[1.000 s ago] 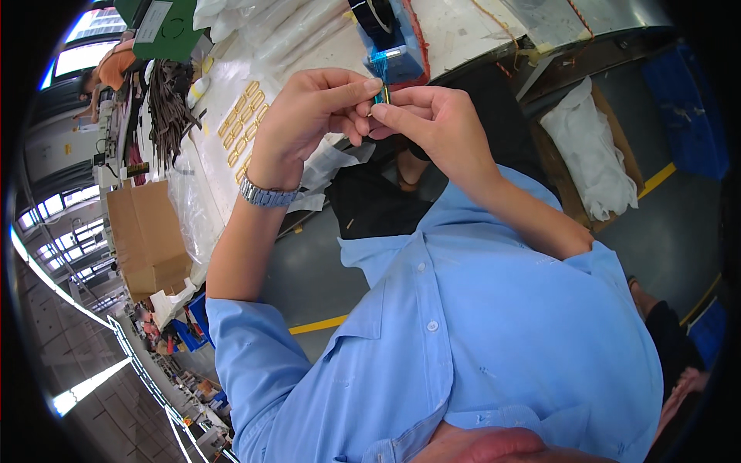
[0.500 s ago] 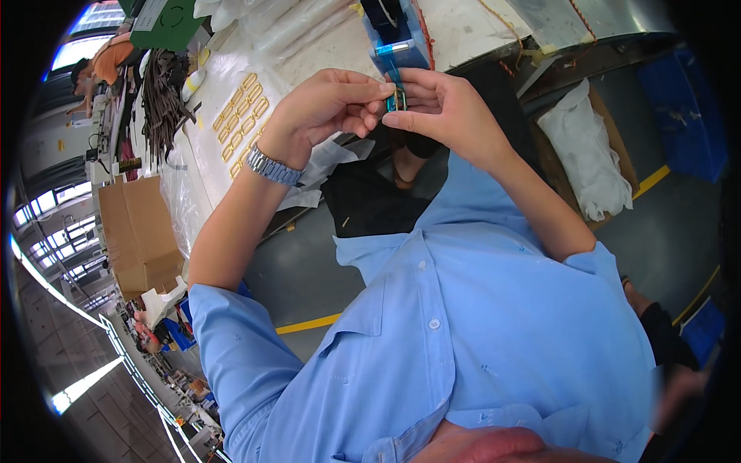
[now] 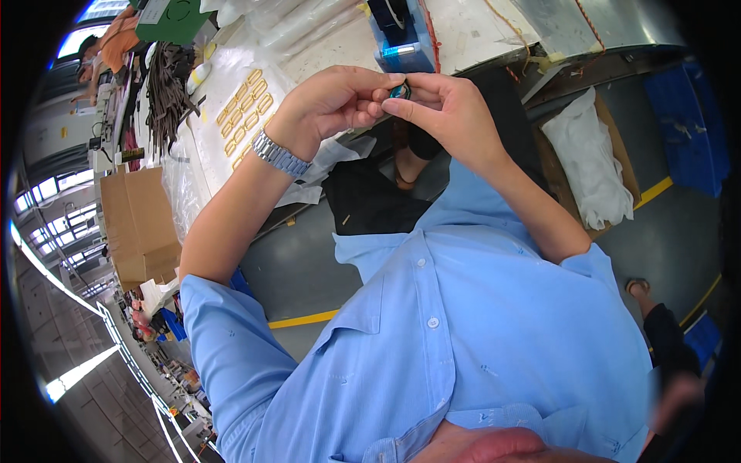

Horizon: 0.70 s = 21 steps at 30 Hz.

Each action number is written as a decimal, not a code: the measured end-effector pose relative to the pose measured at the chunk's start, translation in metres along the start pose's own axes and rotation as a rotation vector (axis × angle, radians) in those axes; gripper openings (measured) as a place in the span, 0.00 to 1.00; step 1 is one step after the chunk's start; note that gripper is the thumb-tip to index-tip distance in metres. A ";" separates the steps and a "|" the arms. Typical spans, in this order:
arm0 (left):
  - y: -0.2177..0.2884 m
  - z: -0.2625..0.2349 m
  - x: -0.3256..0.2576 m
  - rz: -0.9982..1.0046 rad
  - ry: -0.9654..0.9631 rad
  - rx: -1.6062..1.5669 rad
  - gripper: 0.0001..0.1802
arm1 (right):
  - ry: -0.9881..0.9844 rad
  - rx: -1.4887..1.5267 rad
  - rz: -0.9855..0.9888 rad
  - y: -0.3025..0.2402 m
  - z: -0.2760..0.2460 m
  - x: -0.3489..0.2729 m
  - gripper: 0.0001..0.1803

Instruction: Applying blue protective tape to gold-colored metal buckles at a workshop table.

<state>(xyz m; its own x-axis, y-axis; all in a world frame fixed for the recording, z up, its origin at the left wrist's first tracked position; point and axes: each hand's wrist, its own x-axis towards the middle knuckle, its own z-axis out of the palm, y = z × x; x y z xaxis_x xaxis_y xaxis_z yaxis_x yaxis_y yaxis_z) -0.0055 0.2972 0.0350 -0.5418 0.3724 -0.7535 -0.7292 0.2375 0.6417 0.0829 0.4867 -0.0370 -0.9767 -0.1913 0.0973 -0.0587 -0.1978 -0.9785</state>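
Observation:
Both hands meet in front of the table edge around a small gold-edged buckle (image 3: 402, 91) with shiny teal tape on it, mostly covered by fingers. My left hand (image 3: 328, 104) is closed, its thumb and forefinger pinching the buckle's left side. From the other side my right hand (image 3: 455, 116) grips it between thumb and fingers. Just beyond stands a blue tape dispenser (image 3: 417, 35) with a strip of teal tape at its front end. Left of my hands, rows of gold oval ring buckles (image 3: 245, 112) lie on a white sheet.
Dark strips (image 3: 166, 96) hang in a bundle at the left, near a green box (image 3: 171, 23). A cardboard box (image 3: 139, 224) stands below them. On the right, a white bag (image 3: 588, 158) lies in a carton, with a blue bin (image 3: 687, 116) beyond. Another person (image 3: 116, 42) is at far left.
The teal tape strip that ran from the dispenser to the buckle no longer spans between them. The tape now lies round the buckle, and my fingers have closed in on it.

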 end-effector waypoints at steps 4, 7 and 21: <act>-0.005 0.001 -0.005 0.029 -0.011 0.002 0.14 | -0.011 0.149 -0.025 0.001 0.002 0.000 0.19; -0.007 0.000 -0.008 0.048 -0.023 -0.024 0.14 | -0.016 0.166 -0.012 -0.004 0.002 0.000 0.20; -0.008 -0.004 0.004 0.166 -0.014 0.071 0.16 | 0.100 -0.062 -0.088 0.005 0.003 0.006 0.17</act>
<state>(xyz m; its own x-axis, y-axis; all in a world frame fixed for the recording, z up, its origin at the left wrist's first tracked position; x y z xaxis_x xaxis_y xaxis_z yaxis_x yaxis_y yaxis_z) -0.0033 0.2930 0.0261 -0.6463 0.4238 -0.6345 -0.5985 0.2343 0.7661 0.0775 0.4812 -0.0408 -0.9827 -0.0784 0.1680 -0.1551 -0.1490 -0.9766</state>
